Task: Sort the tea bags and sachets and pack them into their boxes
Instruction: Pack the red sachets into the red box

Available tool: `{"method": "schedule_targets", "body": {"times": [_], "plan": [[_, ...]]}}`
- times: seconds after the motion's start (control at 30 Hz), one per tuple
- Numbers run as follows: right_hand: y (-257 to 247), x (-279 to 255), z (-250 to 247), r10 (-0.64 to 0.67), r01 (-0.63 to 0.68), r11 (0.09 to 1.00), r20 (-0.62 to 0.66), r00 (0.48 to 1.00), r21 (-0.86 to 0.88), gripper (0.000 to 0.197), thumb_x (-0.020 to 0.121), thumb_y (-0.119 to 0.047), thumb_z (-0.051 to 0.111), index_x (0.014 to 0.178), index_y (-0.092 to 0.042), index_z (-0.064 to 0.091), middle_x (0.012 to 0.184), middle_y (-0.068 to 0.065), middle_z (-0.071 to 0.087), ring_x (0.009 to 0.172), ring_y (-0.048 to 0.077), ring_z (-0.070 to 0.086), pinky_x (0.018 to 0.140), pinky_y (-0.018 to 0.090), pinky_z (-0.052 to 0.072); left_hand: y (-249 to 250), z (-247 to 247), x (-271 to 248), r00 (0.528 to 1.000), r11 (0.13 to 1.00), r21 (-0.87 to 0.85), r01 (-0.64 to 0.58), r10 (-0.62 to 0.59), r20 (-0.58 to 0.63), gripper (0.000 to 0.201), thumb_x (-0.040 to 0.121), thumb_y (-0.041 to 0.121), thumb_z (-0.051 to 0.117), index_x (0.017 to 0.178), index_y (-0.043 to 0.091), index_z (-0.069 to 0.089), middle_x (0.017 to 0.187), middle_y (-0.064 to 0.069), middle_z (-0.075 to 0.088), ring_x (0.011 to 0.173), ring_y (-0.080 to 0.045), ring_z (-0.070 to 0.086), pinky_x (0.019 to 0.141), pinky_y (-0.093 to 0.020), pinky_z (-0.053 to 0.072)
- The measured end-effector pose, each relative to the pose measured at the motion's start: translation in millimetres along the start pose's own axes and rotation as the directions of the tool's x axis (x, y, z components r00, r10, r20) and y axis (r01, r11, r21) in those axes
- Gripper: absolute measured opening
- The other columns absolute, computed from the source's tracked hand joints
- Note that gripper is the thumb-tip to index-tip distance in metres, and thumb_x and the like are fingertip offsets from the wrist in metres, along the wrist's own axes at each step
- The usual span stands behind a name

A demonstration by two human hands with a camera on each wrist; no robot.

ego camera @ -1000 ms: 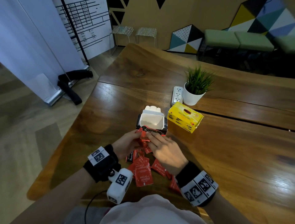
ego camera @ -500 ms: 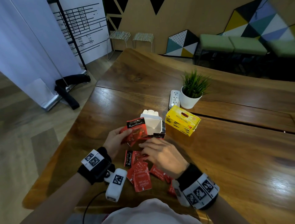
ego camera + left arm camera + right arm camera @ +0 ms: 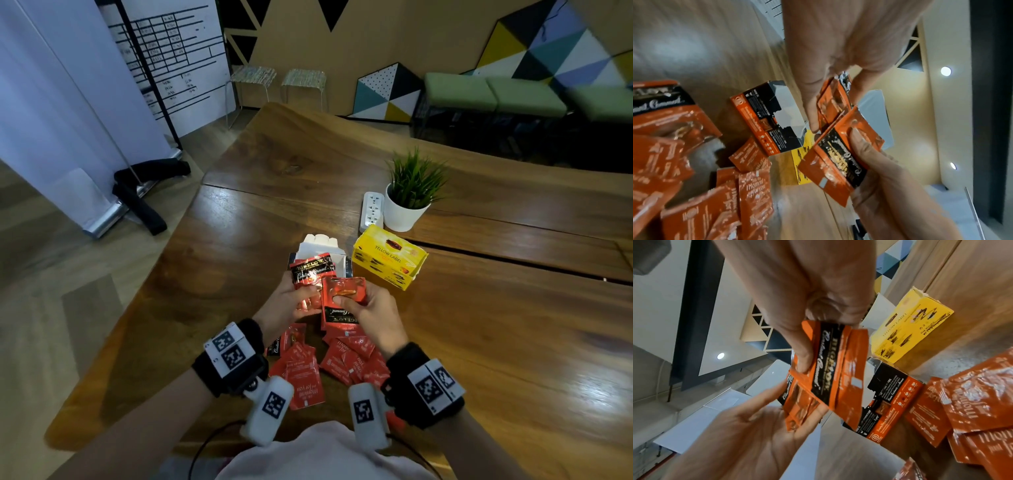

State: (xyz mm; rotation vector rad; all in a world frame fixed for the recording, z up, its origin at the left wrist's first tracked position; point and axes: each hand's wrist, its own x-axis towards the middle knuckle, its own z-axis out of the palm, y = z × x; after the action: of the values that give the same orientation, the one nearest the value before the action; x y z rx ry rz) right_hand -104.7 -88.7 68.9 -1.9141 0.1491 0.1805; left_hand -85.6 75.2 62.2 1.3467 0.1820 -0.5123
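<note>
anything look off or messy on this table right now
The red sachets lie in a loose overlapping heap near the table edge, facing different ways. The yellow box has a torn, ragged end flap. Nothing looks spilled.

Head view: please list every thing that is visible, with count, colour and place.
sachets in the hands: at least two, red with black band, held above the table near the open box
loose sachets: many, red, heaped on the table before the person
open box: one, red and black with white inside, behind the hands
yellow box: one, yellow, right of the open box
potted plant: one, green in a white pot, behind the yellow box
power strip: one, white, left of the pot
table: one, brown wood
left hand: grips sachets
right hand: pinches a sachet
</note>
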Motion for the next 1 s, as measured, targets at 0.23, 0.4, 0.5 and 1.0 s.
{"method": "schedule_targets", "body": {"times": [0.23, 0.4, 0.5, 1.0], "plan": [[1, 10, -12, 0.238, -0.319, 0.829, 0.227, 0.944, 0.459, 0.013, 0.089, -0.018, 0.059, 0.101, -0.016, 0.063, 0.093, 0.005, 0.073, 0.084, 0.021, 0.067, 0.087, 0.040, 0.050, 2, -22, 1, 0.995, 0.994, 0.035, 0.101, -0.100, -0.024, 0.020, 0.086, 0.012, 0.058, 0.106, 0.007, 0.060, 0.100, -0.011, 0.067, 0.089, -0.023, 0.066, 0.085, -0.040, 0.053], [4, 18, -20, 0.319, -0.375, 0.605, 0.218, 0.922, 0.702, 0.027, 0.088, -0.011, 0.058, 0.115, -0.005, 0.058, 0.085, 0.008, 0.074, 0.074, 0.021, 0.071, 0.066, 0.033, 0.058, -1, -24, -3, 0.992, 0.992, -0.019, 0.127, -0.126, 0.031, 0.026, 0.085, 0.010, 0.057, 0.111, 0.005, 0.059, 0.110, -0.017, 0.065, 0.096, -0.027, 0.065, 0.073, -0.029, 0.057], [10, 18, -22, 0.293, -0.287, 0.607, 0.127, 0.948, 0.742, 0.026, 0.087, -0.003, 0.058, 0.113, -0.005, 0.061, 0.088, 0.009, 0.074, 0.079, 0.021, 0.071, 0.072, 0.036, 0.058, 3, -26, -4, 0.989, 0.970, -0.198, 0.140, -0.131, 0.062, 0.041, 0.076, 0.015, 0.066, 0.114, 0.002, 0.057, 0.118, -0.020, 0.061, 0.100, -0.029, 0.065, 0.070, -0.028, 0.059], [22, 3, -28, -0.708, 0.740, 0.639, 0.216, 0.672, -0.209, 0.017, 0.092, -0.032, 0.050, 0.103, -0.026, 0.061, 0.108, -0.004, 0.064, 0.105, 0.008, 0.057, 0.086, 0.037, 0.048, 24, -33, -15, 0.929, 0.898, -0.246, 0.364, -0.331, 0.167, 0.052, 0.062, 0.009, 0.075, 0.110, -0.001, 0.055, 0.107, -0.021, 0.066, 0.093, -0.030, 0.067, 0.069, -0.034, 0.060]]}}
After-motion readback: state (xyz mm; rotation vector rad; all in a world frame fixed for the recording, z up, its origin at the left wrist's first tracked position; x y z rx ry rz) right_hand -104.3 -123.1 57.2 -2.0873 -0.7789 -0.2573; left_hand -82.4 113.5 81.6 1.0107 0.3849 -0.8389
